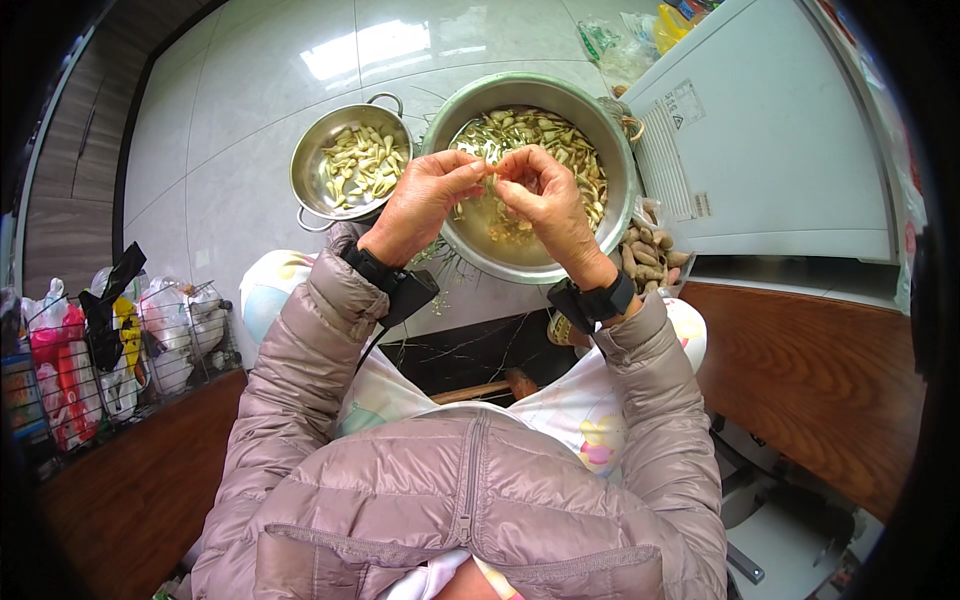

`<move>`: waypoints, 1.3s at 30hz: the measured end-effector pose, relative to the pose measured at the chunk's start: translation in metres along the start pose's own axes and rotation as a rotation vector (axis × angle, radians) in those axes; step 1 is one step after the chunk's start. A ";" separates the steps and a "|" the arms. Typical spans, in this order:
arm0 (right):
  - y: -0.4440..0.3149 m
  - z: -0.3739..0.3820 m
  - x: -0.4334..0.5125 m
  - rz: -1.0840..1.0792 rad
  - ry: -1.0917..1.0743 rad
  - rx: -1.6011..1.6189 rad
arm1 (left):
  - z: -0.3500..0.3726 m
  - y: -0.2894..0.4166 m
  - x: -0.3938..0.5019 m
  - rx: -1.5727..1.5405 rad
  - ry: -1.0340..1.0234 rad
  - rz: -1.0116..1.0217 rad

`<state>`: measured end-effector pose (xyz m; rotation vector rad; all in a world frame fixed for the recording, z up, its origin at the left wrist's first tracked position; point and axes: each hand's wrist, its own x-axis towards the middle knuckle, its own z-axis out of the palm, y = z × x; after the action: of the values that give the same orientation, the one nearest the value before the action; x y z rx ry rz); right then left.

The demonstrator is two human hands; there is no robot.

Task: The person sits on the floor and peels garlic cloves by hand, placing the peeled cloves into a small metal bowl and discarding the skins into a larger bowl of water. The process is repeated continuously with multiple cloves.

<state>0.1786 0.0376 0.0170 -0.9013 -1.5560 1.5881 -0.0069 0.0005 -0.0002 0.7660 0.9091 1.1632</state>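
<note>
My left hand and my right hand meet fingertip to fingertip above a large metal basin. Thumb and forefinger are pinched on each side, and a small piece seems to be between them, too hidden to name. The basin holds cloudy water and many pale green bulbs with short stems, with brownish bits floating nearer to me. Left of it stands a smaller two-handled steel pot holding cleaned-looking, pale bulbs.
A bag of brown tubers sits right of the basin, beside a white appliance. Green sprigs lie on the tiled floor. Plastic bags are at the top right. A wire basket of bagged goods stands at left.
</note>
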 end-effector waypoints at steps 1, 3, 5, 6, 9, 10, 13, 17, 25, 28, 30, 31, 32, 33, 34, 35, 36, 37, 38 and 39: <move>0.002 0.003 0.000 -0.039 0.016 -0.032 | 0.000 -0.001 0.000 -0.004 -0.020 0.019; 0.005 0.009 0.000 -0.099 0.044 -0.106 | -0.001 -0.002 0.000 -0.005 -0.039 0.036; 0.006 0.009 -0.002 -0.095 0.063 -0.175 | 0.001 -0.005 0.000 -0.034 -0.033 0.027; 0.006 0.009 -0.002 -0.085 0.073 -0.215 | 0.001 -0.005 0.000 -0.047 -0.028 0.022; 0.005 0.008 -0.003 -0.102 0.063 -0.307 | -0.001 -0.003 -0.002 -0.075 -0.059 -0.015; 0.005 0.008 -0.003 -0.096 0.068 -0.314 | -0.001 -0.003 -0.002 -0.084 -0.054 -0.018; 0.004 0.009 -0.003 -0.106 0.074 -0.303 | -0.002 -0.002 -0.002 -0.105 -0.037 -0.018; 0.004 0.013 -0.003 -0.169 0.078 -0.295 | -0.001 0.000 -0.003 -0.138 -0.002 -0.013; 0.003 0.011 -0.004 -0.148 0.059 -0.317 | 0.002 0.000 -0.005 -0.109 0.007 -0.018; 0.000 0.011 -0.005 -0.180 -0.006 -0.346 | -0.005 -0.002 -0.004 -0.079 -0.010 -0.016; -0.002 0.011 -0.008 -0.221 -0.078 -0.392 | -0.008 -0.002 -0.004 -0.098 0.008 -0.006; -0.002 0.011 -0.009 -0.165 -0.084 -0.346 | -0.009 -0.001 -0.003 -0.134 0.037 0.001; -0.002 0.012 -0.010 -0.133 -0.086 -0.298 | -0.011 0.001 -0.001 -0.168 0.068 0.008; -0.001 0.013 -0.010 -0.109 -0.092 -0.252 | -0.012 0.004 -0.001 -0.203 0.097 0.016; -0.001 0.011 -0.009 -0.086 -0.038 -0.216 | -0.012 0.005 -0.002 -0.197 0.107 0.021; 0.000 0.011 -0.003 -0.067 -0.009 -0.100 | -0.011 0.006 -0.002 -0.198 0.089 0.017; -0.001 0.007 -0.001 -0.016 -0.028 0.080 | -0.009 0.006 -0.002 -0.194 0.078 0.014; -0.001 0.004 0.000 0.074 -0.030 0.243 | -0.007 0.006 -0.002 -0.195 0.059 0.020; -0.001 0.002 0.001 0.104 -0.034 0.261 | -0.005 0.006 -0.002 -0.183 0.056 0.007; -0.001 0.001 0.001 0.141 -0.030 0.281 | -0.004 0.006 -0.002 -0.174 0.043 0.002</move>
<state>0.1775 0.0386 0.0180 -0.8480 -1.2701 1.8718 -0.0130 -0.0003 0.0034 0.6026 0.8303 1.2474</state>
